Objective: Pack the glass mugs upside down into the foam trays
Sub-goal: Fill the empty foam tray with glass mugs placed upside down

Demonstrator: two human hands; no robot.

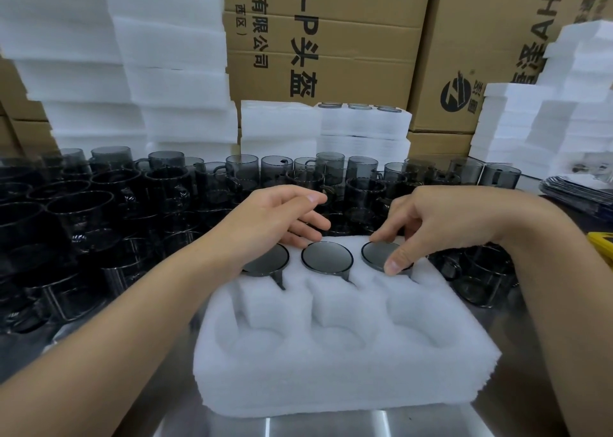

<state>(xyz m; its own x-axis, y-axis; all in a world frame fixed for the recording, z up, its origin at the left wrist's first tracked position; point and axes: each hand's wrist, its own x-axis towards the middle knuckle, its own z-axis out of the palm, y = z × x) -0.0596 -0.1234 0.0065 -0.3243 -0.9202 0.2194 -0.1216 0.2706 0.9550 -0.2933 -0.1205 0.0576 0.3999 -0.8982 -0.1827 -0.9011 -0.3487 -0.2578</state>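
Note:
A white foam tray (331, 370) lies on the metal table in front of me. Its far row holds three smoky glass mugs, each upside down: the left mug (270, 260), the middle mug (326, 258) and the right mug (381, 254). The three near pockets are bare. My left hand (282, 219) hovers over the left mug with fingers relaxed, fingertips near the tray's far edge. My right hand (428, 226) pinches the right mug's base between thumb and fingers.
Several loose smoky glass mugs (99, 211) crowd the table to the left and behind the tray, and a few stand at the right (477, 277). Stacked foam trays (172, 71) and cardboard boxes (325, 38) rise behind. A yellow object (602, 242) sits at the right edge.

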